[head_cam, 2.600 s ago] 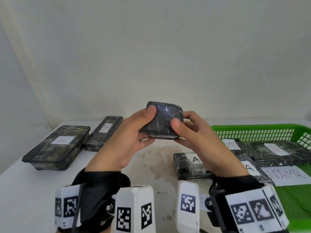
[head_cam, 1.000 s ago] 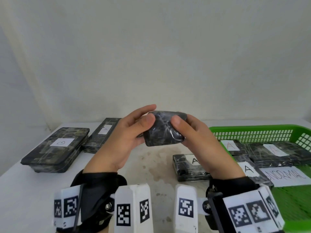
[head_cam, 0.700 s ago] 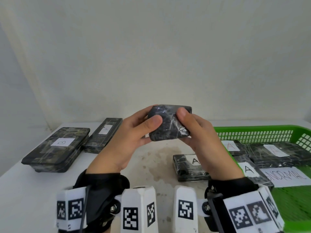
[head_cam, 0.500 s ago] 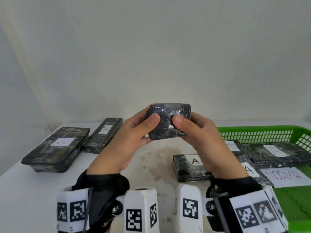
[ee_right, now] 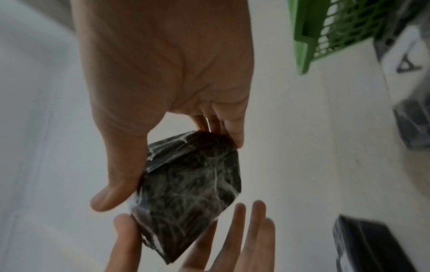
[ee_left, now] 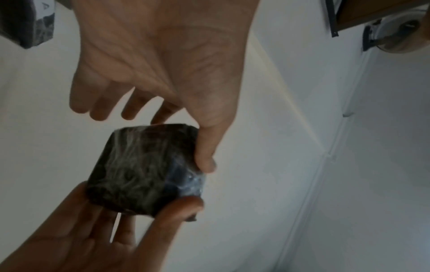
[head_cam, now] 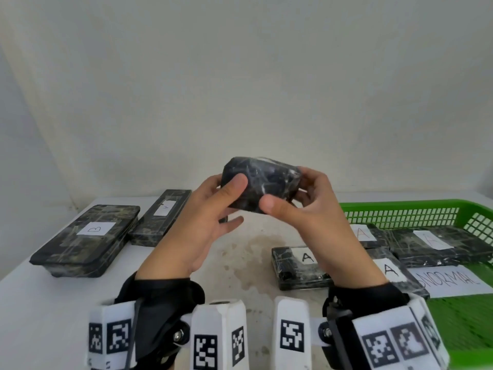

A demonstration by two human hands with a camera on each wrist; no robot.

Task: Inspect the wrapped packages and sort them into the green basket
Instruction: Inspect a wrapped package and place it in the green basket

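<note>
A small black package (head_cam: pixel 262 186) in clear film is held in the air over the middle of the table by both hands. My left hand (head_cam: pixel 226 196) pinches its left end with thumb and index finger (ee_left: pixel 204 156), and the other left fingers hang loose off it. My right hand (head_cam: pixel 290 206) grips the right end, with the thumb (ee_right: pixel 111 193) on the near face and the fingers curled behind. No label shows on the package (ee_left: pixel 144 169) (ee_right: pixel 190 184). The green basket (head_cam: pixel 400 206) stands at the right.
Several black packages labelled A (head_cam: pixel 437 244) and a paper sheet reading NORMAL (head_cam: pixel 453 281) lie in the basket. Another A package (head_cam: pixel 301 265) lies on the table under my right wrist. At the far left lie a large package labelled B (head_cam: pixel 88 239) and a narrow one (head_cam: pixel 162 212).
Both hands have been turning the small package over in the air. My right thumb has moved to the lower near edge, and the lower left fingers have come off it.
</note>
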